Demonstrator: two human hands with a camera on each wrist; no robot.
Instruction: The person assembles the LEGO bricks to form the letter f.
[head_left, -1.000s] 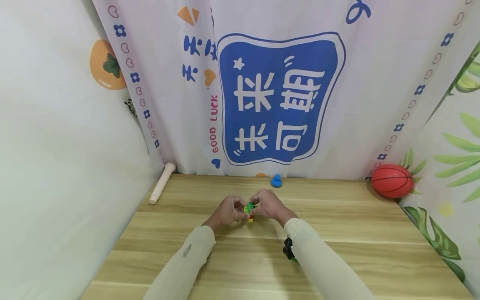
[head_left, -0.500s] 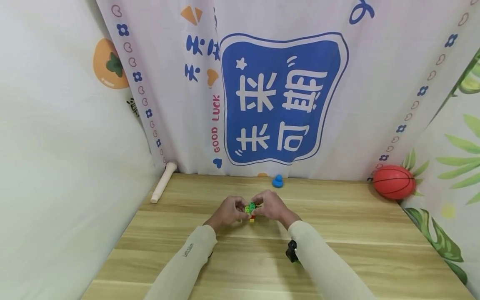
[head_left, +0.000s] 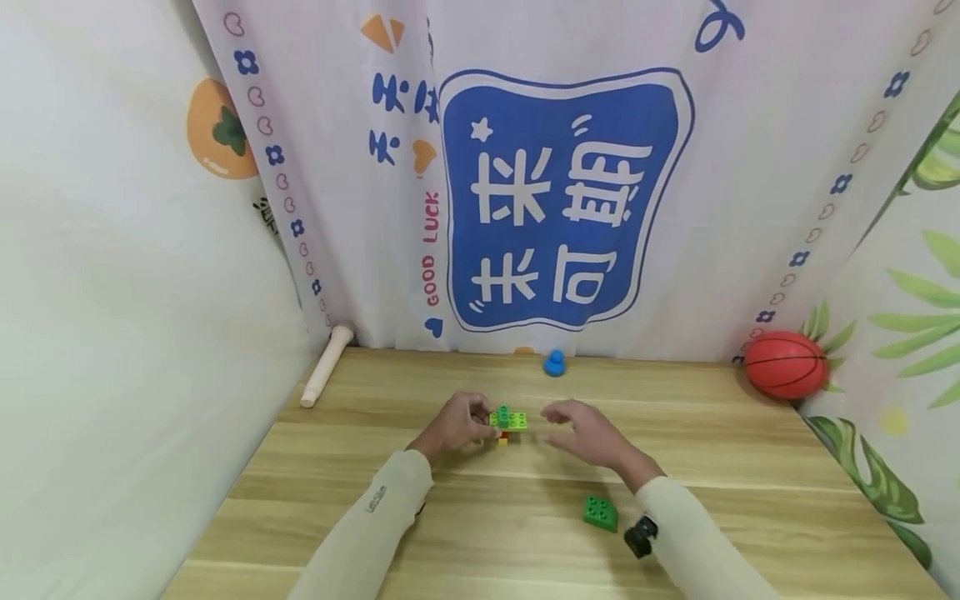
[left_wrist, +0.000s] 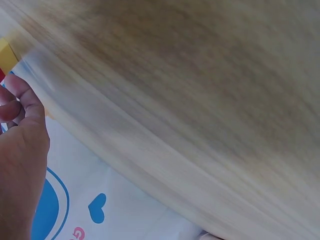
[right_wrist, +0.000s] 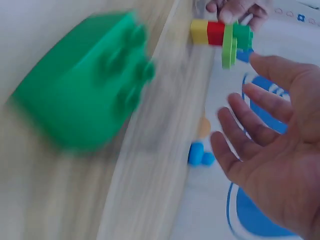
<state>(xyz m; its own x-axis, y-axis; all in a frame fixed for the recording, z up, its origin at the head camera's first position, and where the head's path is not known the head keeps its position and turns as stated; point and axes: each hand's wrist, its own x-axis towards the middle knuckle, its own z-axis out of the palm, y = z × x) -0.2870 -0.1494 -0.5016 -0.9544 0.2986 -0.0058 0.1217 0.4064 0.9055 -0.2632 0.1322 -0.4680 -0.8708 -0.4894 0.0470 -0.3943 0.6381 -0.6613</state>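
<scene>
A small stack of toy building blocks stands on the table: a yellow block [right_wrist: 199,32] lowest, a red block [right_wrist: 215,33] over it, then a long light green block [head_left: 518,420] and a darker green block [head_left: 504,417] on top. My left hand [head_left: 459,418] pinches the stack from its left side; in the left wrist view its grip falls mostly outside the frame. To the right of the stack, my right hand [head_left: 588,432] is held apart from it, fingers spread with nothing between them. Nearer me lies a loose green block [head_left: 601,513] with a slanted side.
At the back of the table sits a blue knobbed toy [head_left: 554,363]. A pale stick [head_left: 327,367] lies by the left back corner, and a red ball [head_left: 786,365] rests at the right back corner. A printed curtain [head_left: 360,250] hangs behind the table [head_left: 315,517].
My right hand has let go of the darker green block and drawn back to the right, uncovering the light green block and the loose green block. The left hand keeps its place.
</scene>
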